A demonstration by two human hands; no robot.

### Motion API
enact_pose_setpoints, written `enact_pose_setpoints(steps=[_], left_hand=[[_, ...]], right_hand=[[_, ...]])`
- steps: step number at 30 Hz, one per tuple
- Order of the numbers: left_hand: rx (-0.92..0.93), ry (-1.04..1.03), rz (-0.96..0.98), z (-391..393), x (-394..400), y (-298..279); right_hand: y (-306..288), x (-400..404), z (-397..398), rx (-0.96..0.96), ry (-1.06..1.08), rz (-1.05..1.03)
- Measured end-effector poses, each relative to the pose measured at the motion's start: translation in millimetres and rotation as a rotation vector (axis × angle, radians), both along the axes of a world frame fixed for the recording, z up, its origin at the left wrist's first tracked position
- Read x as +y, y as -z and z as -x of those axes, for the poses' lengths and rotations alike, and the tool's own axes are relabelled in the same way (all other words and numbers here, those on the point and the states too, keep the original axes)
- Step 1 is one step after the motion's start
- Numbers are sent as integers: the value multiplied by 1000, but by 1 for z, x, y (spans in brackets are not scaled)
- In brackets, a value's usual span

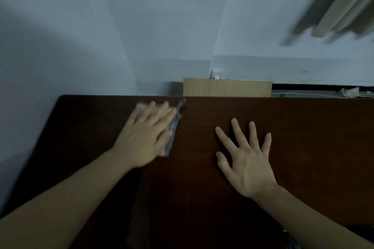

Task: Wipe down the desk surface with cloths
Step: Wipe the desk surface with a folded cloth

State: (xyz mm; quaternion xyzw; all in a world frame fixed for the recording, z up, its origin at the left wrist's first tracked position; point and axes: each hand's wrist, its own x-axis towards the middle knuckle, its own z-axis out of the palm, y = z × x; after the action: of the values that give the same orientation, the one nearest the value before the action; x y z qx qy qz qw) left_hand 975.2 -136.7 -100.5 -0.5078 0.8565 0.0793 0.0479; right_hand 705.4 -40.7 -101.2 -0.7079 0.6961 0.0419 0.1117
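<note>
Head view, looking down at a dark brown desk (303, 137). Left hand (145, 135) lies flat on a grey cloth (172, 135), fingers straight and close together, pressing it to the tabletop near the far edge, toward the far left corner. Most of the cloth is under the palm, only a strip peeks out on its right side. Right hand (247, 159) rests bare on the wood well apart from the cloth, fingers spread wide, holding nothing. Cardboard box (226, 87) sits behind the far edge against the wall (101, 26).
</note>
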Motion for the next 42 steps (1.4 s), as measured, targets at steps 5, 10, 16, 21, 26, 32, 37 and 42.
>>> enact_pose_setpoints(steps=[5,10,16,21,26,32,37,42], left_hand=[[2,-228,-7,20,-36,6],[18,-90,-22,21,24,0],[3,168,-37,-14,60,-4],[-8,-237,-4,-8,-26,2],[11,-295,-21,11,-34,4],[-15,-17,-82,15,79,-11],[8,201,-103,-10,139,-5],[-32,-56,-24,-6,82,-4]], right_hand=[[-1,0,0,14,2,-2],[-2,1,1,20,6,-9],[-3,0,-2,13,7,-14],[-4,-1,-1,27,14,-23],[-3,0,-1,33,17,-11],[-2,-1,1,56,13,-11],[-3,0,-2,57,14,-4],[0,-1,0,46,6,4]])
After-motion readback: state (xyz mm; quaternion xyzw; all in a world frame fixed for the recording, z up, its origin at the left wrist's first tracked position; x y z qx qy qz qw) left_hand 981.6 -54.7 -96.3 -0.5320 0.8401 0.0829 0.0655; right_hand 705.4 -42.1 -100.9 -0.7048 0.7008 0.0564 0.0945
